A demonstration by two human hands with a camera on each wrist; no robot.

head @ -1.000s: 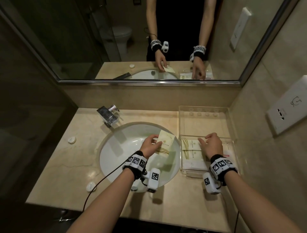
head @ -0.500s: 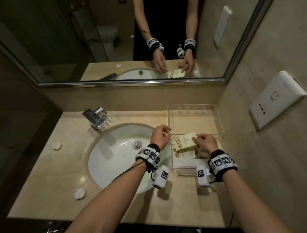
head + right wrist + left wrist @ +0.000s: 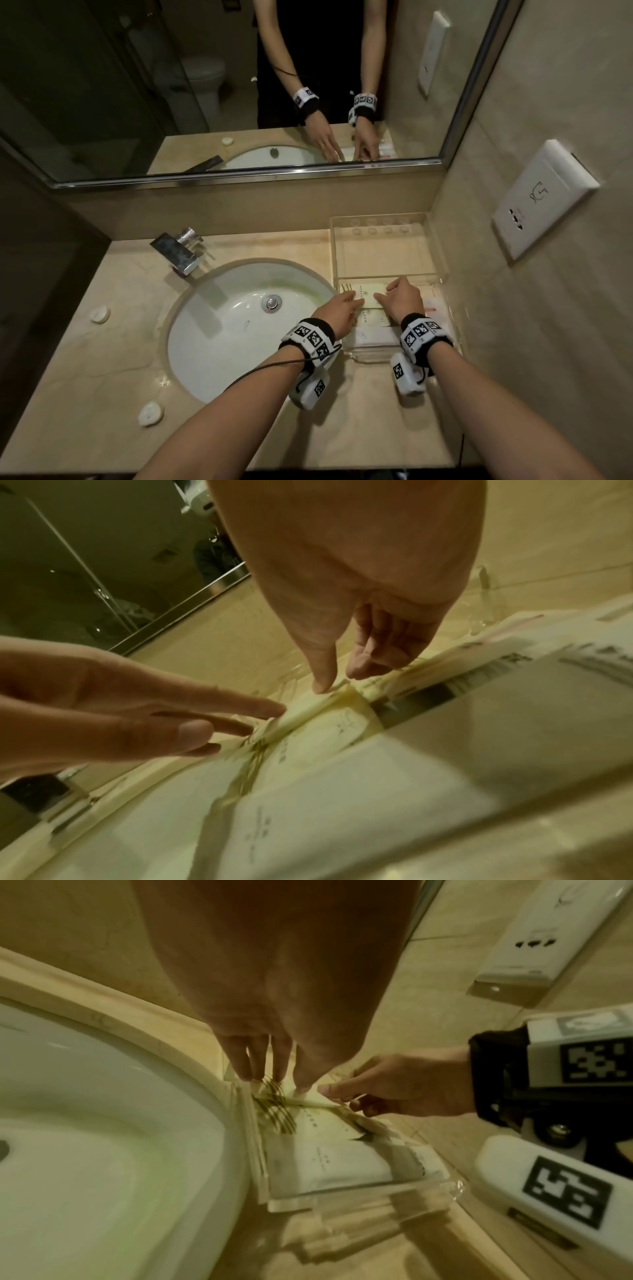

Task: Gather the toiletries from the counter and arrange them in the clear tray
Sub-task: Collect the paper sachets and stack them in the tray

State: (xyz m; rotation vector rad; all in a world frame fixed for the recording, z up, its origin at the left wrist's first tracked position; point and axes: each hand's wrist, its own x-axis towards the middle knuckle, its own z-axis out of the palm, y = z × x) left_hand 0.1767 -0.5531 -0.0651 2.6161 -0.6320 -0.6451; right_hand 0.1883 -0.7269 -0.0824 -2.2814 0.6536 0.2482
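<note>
The clear tray (image 3: 380,219) stands on the counter to the right of the sink. Its near compartment holds several flat packets, among them a white packet (image 3: 342,1164). A cream packet with gold lines (image 3: 368,294) (image 3: 308,1102) (image 3: 315,707) lies on top of them. My left hand (image 3: 342,308) (image 3: 274,1056) (image 3: 154,704) touches the packet's left end with straight fingers. My right hand (image 3: 400,298) (image 3: 394,1085) (image 3: 359,656) pinches its right end between the thumb and curled fingers. The tray's far compartment holds no packets.
The white sink (image 3: 239,325) and chrome faucet (image 3: 178,253) lie left of the tray. Two small white round items (image 3: 101,314) (image 3: 150,413) sit on the counter's left side. A wall socket (image 3: 544,198) is on the right wall, and a mirror runs behind.
My left hand carried the cream packet from over the sink into the tray, where my right hand took its other end. It now lies low on the other packets.
</note>
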